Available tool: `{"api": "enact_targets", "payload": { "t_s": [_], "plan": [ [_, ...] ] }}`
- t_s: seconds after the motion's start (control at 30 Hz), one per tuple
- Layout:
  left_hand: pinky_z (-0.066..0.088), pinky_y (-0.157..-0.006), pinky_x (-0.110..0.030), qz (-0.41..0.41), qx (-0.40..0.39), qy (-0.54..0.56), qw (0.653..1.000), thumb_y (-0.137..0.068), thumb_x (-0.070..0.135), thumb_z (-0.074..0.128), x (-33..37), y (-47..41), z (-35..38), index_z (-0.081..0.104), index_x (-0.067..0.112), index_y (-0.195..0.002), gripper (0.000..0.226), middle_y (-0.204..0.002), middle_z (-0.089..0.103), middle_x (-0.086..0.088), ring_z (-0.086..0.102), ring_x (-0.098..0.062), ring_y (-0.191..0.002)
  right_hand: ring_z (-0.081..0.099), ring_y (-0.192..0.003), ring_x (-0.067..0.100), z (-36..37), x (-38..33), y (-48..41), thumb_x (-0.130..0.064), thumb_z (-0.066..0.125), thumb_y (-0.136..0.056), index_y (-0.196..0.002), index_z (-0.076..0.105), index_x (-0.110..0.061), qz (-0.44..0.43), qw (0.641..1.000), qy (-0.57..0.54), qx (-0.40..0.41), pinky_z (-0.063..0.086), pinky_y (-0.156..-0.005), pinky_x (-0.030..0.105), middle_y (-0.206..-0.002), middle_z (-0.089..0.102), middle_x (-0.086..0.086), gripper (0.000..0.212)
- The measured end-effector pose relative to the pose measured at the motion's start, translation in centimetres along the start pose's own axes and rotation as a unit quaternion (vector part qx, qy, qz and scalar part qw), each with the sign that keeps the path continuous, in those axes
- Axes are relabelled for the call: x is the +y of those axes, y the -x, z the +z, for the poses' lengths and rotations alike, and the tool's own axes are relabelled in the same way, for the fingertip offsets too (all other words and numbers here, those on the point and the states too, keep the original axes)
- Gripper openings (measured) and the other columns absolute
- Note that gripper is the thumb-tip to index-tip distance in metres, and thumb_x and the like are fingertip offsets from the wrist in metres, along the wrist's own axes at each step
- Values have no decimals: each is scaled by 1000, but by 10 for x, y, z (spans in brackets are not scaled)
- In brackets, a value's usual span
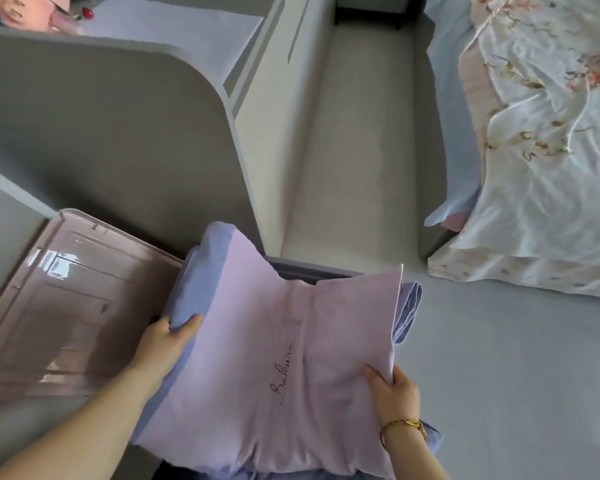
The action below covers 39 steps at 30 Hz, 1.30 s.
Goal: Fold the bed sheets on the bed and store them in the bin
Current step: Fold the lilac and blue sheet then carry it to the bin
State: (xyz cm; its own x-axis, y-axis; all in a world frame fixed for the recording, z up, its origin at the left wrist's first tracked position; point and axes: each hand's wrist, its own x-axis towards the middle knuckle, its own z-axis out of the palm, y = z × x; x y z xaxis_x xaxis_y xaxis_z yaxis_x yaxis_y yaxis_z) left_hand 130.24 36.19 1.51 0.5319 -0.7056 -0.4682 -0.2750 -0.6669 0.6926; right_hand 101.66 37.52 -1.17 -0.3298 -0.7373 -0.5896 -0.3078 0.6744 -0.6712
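A folded pink sheet (257, 341) with blue edges and dark script lettering fills the lower middle of the head view. My left hand (163, 344) grips its left blue edge, thumb on top. My right hand (392, 389), with a gold bracelet on the wrist, grips its right front corner. The sheet lies over the dark bin (312, 271), whose far rim shows just behind the sheet. The rest of the bin is hidden under the fabric.
A glossy pink bin lid (59, 313) lies to the left. Behind it rises a grey rounded headboard (118, 133). The bed (516, 341) with a pale grey-blue sheet extends to the right, with a floral cover (548, 150) bunched at its far right.
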Motion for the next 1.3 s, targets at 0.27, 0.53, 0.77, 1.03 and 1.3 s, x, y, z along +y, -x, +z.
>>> {"api": "enact_targets", "payload": {
  "t_s": [0.27,0.53,0.77,1.03,1.3],
  "plan": [
    [33,-76,-30,32,-46,-54,997,-91,14,55,-69,-110,41,58,-8,-107,27,-101,61,-17,52,-26,-89,30,-51,11,112,41,-85,-3,56,-85,-53,39,-17,-18,1000,-1,7,26,-48,23,-53,38,-2,39],
    [31,-77,-29,57,-13,-21,998,-92,16,53,-163,-196,82,58,-6,-114,31,-98,57,-14,48,-23,-89,29,-51,15,178,120,-170,-4,55,-87,-53,35,-12,-16,996,-2,92,23,-49,26,-52,35,2,40],
    [33,-77,-32,128,34,19,991,-92,18,52,-211,-239,96,58,-1,-105,24,-93,56,-12,50,-24,-88,28,-51,15,199,157,-211,-3,53,-88,-55,34,-7,-96,981,-43,164,26,-43,19,-53,34,5,39],
    [36,-91,-44,78,9,-245,966,-89,15,57,-275,-291,133,25,7,-144,64,-133,44,-31,45,-45,-119,47,-118,35,220,196,-262,-12,40,-95,-127,43,1,59,965,243,79,38,-94,36,-128,49,23,34],
    [36,-96,-42,79,-20,-374,924,-92,18,49,-278,-309,145,21,5,-142,58,-134,45,-27,46,-40,-121,43,-122,34,226,201,-270,-15,38,-96,-132,25,2,85,947,305,45,36,-97,37,-133,42,23,41]
  ]
}}
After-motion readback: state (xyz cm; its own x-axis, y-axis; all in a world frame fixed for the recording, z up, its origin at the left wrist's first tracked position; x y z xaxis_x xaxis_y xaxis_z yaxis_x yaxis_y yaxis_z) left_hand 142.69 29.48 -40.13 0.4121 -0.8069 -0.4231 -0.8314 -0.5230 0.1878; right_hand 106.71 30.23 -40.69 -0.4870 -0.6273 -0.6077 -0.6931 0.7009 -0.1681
